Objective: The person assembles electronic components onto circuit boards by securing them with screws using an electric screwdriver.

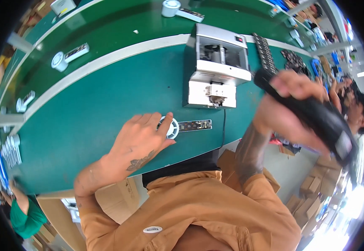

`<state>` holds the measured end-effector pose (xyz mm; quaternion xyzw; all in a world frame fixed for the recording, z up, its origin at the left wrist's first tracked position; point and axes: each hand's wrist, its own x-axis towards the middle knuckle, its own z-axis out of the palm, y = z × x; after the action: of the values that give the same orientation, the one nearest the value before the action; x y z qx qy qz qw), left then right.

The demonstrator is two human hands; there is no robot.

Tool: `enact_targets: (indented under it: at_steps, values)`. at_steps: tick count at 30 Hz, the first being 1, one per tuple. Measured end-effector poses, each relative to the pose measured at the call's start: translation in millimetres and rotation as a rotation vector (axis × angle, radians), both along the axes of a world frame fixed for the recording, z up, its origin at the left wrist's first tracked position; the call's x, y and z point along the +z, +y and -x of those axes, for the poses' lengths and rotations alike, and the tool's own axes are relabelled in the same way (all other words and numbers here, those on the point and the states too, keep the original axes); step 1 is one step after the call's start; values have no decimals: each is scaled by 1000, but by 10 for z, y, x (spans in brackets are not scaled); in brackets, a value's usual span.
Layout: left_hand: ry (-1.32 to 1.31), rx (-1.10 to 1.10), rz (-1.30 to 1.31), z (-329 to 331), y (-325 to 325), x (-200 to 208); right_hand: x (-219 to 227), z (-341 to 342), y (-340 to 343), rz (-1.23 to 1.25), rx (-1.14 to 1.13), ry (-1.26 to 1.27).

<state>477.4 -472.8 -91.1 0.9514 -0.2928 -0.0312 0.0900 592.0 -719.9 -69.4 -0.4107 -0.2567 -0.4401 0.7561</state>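
My left hand (142,136) rests on the table, its thumb and fingers around the round, spoked white head of a small fan (173,129). Out of that head, to the right, sticks a narrow handle with an exposed dark circuit board (195,125). Raised at the right, my right hand (293,102) is wrapped around a long black handheld tool (316,119). Motion blurs the tool, and its exact kind cannot be made out. A pale label shows near its lower end.
A grey-and-silver machine (219,62) stands on the green table (85,108), its cable hanging at the front edge. Behind a pale rail, more fans (59,61) lie on a green belt. A strip of dark parts (264,52) lies right of the machine. Other people work at both sides.
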Motion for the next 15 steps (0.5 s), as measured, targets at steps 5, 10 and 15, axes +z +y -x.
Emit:
enact_targets:
  at_steps: [5, 10, 15]
  values:
    - [-8, -38, -19, -69, -49, 16, 154, 155, -9, 139, 468, 251]
    - [-17, -19, -21, -27, -27, -68, -90, 112, 278, 382, 178, 514]
    - [-24, -18, -42, -48, -50, -50, -111, 189, 277, 338, 197, 548]
